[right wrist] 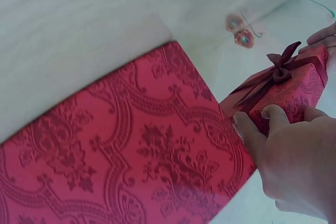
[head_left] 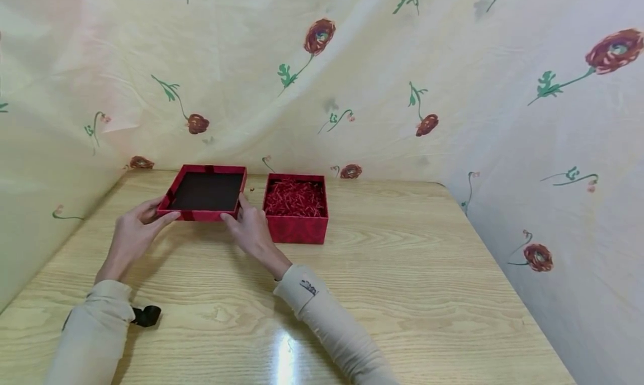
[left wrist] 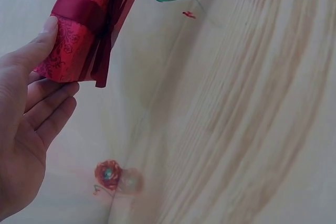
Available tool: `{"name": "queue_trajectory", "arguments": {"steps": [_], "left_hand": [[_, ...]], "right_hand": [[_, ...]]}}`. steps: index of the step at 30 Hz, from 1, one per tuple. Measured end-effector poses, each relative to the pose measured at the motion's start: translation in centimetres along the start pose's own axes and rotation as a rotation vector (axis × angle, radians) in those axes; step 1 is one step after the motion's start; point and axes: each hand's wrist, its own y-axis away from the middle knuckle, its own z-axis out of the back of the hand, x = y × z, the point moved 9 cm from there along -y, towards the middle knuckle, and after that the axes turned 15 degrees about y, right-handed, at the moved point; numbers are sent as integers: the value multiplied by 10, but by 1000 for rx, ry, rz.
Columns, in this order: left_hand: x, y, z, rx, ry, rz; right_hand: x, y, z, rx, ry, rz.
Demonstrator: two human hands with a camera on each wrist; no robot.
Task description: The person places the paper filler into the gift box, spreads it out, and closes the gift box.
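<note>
Both hands hold a red patterned gift box lid (head_left: 208, 190), its dark inside facing up toward the head camera. My left hand (head_left: 132, 231) grips the left front corner, thumb on the rim and fingers beneath. On the opposite side, my right hand (head_left: 251, 226) pinches the right front corner. A dark red ribbon with a bow (right wrist: 282, 73) wraps the lid's outer face, seen in the right wrist view. Just right of the lid stands the matching red box (head_left: 296, 229), uncovered and filled with red paper shreds (head_left: 294, 198). The right hand is close to the box's left side.
Everything is over a light wood-grain table (head_left: 402, 295). A floral cloth (head_left: 241, 83) hangs behind and along the sides. A small red scrap (head_left: 252, 189) lies between lid and box. A black object (head_left: 147, 315) sticks out beside the left sleeve.
</note>
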Motion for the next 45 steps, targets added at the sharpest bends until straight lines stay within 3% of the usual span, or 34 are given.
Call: {"name": "queue_trajectory", "arguments": {"steps": [7, 13, 19, 26, 37, 45], "left_hand": [[-10, -1, -2, -33, 32, -6], [-23, -5, -9, -50, 60, -28], [-33, -11, -22, -41, 105, -51], [-35, -17, -40, 3, 121, 1], [-54, -23, -74, 27, 145, -60], [-62, -25, -94, 39, 162, -95]], "right_hand": [[8, -1, 14, -30, 42, 50], [9, -3, 29, -42, 66, 39], [2, -3, 42, -62, 33, 40], [-10, -1, 60, -67, 26, 12], [-33, 5, 86, -78, 9, -32], [-42, 10, 104, -107, 14, -21]]}}
